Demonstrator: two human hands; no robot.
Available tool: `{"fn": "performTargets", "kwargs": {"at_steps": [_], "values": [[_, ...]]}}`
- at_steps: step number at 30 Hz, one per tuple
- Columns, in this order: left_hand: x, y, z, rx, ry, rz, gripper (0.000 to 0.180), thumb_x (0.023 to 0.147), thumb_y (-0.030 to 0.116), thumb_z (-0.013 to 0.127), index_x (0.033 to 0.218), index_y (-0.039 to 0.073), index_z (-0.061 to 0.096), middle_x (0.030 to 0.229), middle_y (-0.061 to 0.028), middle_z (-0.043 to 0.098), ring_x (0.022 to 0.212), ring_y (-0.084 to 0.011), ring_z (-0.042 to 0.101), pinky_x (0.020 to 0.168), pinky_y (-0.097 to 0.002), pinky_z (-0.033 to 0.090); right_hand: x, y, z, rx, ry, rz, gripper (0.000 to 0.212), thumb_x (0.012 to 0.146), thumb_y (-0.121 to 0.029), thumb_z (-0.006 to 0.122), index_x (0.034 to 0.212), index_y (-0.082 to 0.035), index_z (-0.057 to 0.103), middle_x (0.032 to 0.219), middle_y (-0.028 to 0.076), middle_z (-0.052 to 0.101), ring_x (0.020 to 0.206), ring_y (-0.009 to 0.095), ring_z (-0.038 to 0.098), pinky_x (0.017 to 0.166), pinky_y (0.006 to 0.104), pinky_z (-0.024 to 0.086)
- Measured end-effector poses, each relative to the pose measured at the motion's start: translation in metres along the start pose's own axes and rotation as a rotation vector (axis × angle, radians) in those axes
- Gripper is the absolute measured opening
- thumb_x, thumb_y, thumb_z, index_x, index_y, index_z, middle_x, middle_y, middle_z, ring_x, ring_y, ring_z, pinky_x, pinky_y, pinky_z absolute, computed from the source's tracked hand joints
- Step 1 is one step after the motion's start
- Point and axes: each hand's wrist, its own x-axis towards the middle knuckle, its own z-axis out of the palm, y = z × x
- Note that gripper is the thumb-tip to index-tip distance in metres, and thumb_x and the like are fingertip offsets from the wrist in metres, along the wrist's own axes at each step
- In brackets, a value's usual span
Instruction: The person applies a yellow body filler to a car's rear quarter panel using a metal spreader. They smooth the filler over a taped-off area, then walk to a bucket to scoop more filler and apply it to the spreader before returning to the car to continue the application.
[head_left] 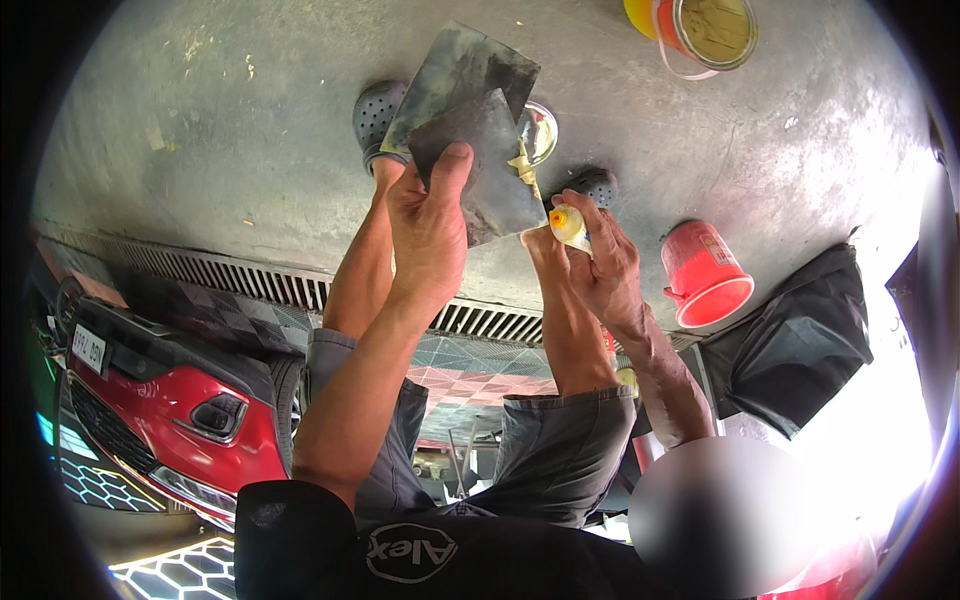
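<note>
My left hand (430, 230) grips a dark flat rectangular plate (490, 165), thumb pressed on its face. Thick cream-coloured paste (524, 170) clings to the plate's right edge. Behind it lies a second dark, smudged plate (470, 75); whether my fingers also hold that one I cannot tell. Closed around a small white squeeze tube with a yellow-orange tip (570, 228), my right hand (608, 255) is beside the front plate's lower right corner, the tip toward the plate. A round metal lid (541, 130) shows partly past the plates.
An open can of tan paste (718, 28) stands at the far right. A red bucket (705, 275) is right of my right hand, with black sheeting (805, 330) beyond it. A floor drain grate (230, 275) crosses behind my feet; a red car (190, 400) stands at left.
</note>
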Motion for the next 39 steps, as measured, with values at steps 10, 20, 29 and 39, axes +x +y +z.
{"fn": "performTargets", "kwargs": {"at_steps": [10,20,29,39], "values": [[-0.001,0.005,0.004,-0.006,-0.001,-0.039,0.029,0.099,0.028,0.069,0.111,0.001,0.069,0.101,0.0017,0.067,0.092,-0.0062,0.056,0.082,-0.0240,0.043,0.005,-0.001,-0.001,-0.034,-0.024,-0.054,0.057,0.078,0.007,0.066,0.134,0.001,0.058,0.117,0.017,0.071,0.102,0.035,0.071,0.087,0.0415,0.058],[-0.002,0.005,-0.004,0.245,-0.172,-0.029,0.023,0.104,0.024,0.063,0.101,0.002,0.067,0.080,0.0091,0.055,0.071,-0.0005,0.041,0.060,-0.0204,0.033,0.018,-0.007,-0.028,-0.275,-0.251,-0.305,0.053,0.079,-0.001,0.074,0.130,-0.002,0.062,0.119,0.012,0.070,0.108,0.029,0.069,0.090,0.0407,0.058],[0.002,-0.005,-0.007,0.293,-0.194,-0.096,0.022,0.103,0.025,0.065,0.102,0.003,0.070,0.082,0.0080,0.058,0.072,-0.0012,0.044,0.062,-0.0211,0.036,0.003,-0.012,-0.026,-0.294,-0.337,-0.262,0.057,0.076,0.001,0.073,0.132,0.002,0.058,0.118,0.016,0.070,0.105,0.032,0.070,0.087,0.0410,0.058],[0.006,0.016,0.000,-0.130,-0.077,-0.193,0.029,0.099,0.023,0.069,0.119,0.002,0.069,0.113,-0.0032,0.072,0.102,-0.0094,0.066,0.092,-0.0277,0.052,-0.005,-0.021,-0.025,0.033,-0.111,0.139,0.056,0.081,0.012,0.058,0.135,0.000,0.058,0.113,0.019,0.072,0.100,0.033,0.074,0.086,0.0371,0.059]]}}
